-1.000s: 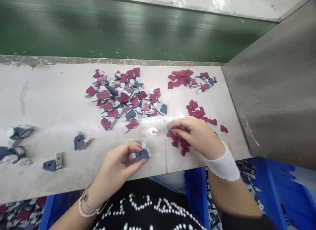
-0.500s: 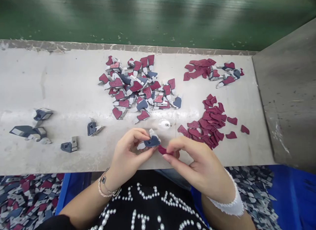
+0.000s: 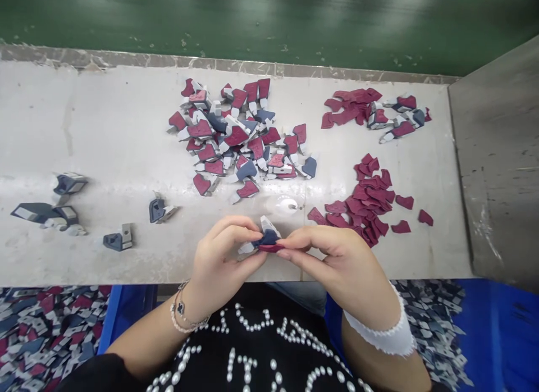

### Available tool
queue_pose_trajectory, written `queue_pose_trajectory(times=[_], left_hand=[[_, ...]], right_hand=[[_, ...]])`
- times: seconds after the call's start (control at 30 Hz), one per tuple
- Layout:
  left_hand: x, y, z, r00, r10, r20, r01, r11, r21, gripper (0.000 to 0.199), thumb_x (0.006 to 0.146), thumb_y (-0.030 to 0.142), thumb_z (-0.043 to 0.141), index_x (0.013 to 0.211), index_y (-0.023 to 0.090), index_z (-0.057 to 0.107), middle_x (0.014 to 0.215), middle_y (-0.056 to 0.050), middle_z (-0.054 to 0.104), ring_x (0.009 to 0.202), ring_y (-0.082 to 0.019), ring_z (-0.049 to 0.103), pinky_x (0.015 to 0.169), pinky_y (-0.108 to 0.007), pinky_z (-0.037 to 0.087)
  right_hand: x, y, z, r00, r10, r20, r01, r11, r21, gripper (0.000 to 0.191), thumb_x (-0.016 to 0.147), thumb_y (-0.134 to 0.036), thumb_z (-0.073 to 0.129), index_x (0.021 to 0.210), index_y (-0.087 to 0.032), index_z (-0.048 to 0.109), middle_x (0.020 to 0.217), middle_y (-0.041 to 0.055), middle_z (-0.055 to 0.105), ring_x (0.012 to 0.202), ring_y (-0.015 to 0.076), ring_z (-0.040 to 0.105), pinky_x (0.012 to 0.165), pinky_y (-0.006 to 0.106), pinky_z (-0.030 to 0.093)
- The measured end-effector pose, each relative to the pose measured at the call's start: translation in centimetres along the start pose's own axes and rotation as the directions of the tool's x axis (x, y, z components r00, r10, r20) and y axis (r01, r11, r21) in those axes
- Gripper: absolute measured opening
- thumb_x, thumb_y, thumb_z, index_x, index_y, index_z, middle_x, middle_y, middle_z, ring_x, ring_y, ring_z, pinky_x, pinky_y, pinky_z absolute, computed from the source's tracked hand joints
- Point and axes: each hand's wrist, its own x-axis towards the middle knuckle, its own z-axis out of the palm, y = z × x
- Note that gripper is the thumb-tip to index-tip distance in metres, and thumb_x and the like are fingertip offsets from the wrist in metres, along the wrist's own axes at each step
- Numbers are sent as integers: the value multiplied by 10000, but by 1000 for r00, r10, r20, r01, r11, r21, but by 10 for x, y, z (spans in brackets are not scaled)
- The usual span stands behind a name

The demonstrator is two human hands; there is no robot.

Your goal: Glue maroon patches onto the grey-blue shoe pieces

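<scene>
Left hand grips a blue-grey part, right hand a maroon piece, now shifted apparently against the part's near side.

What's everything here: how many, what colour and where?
Small angular part: one, navy and grey, front centre.
Thin curved flat piece: one, maroon, against that part.
Heap of angular parts: dozens, maroon, navy, grey, centre.
Loose angular parts: about five, navy and grey, left.
Flat-piece piles: two, maroon, right.
Mixed cluster: several, maroon, navy, grey, beside farther pile.
Flat worktable: one, whitish, middle.
Long panel: one, green, back.
Metal panel: one, grey, right.
Bins: at least two, blue, below table.
Tiny loose parts: uncountable, mixed, lower left and right.
Beaded top: one, black, bottom.
Cuff: one, white, right wrist.
Bracelets: about two, pale, left wrist.
Left hand: one, bare, front centre.
Right hand: one, bare, front centre.
</scene>
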Motion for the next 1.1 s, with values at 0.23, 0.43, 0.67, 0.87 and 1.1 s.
queue_pose_trajectory(times=[0.23,0.43,0.67,0.87,1.1], left_hand=[[2,4,-1,997,79,18,-80,995,53,250,776,109,814,953,171,649,952,-34,671,879,-128,683,773,-239,604],[0,7,-4,993,115,7,-115,991,70,275,749,126,841,953,179,664,952,-23,683,851,-130,694,756,-252,622],[-2,9,-10,999,7,47,-6,1000,-24,297,718,150,868,929,222,671,930,0,700,831,-146,689,737,-298,620],[-4,14,-16,997,35,74,-31,998,-51,325,695,145,884,945,228,693,922,3,714,810,-145,704,713,-284,624],[-5,16,-13,998,34,56,-31,998,-61,350,685,122,887,968,224,709,922,2,709,794,-137,698,669,-265,620]], right_hand=[[4,-1,-1,997,67,-48,-65,997,41,121,861,-282,764,763,-231,714,763,-49,755,694,122,681,618,221,517],[7,3,-1,994,112,-19,-108,986,129,171,801,-266,816,716,-209,680,718,-31,726,672,133,651,596,232,505],[7,-2,-5,994,43,101,-62,977,202,147,909,-335,705,984,-213,672,811,-13,666,738,143,626,636,256,514],[4,-5,-5,989,-35,144,13,989,150,121,968,-284,624,998,-197,703,909,11,727,820,151,651,718,260,521],[-4,-11,3,984,-176,42,176,984,7,111,999,-206,539,976,-165,639,826,-4,677,735,115,616,679,242,482]])
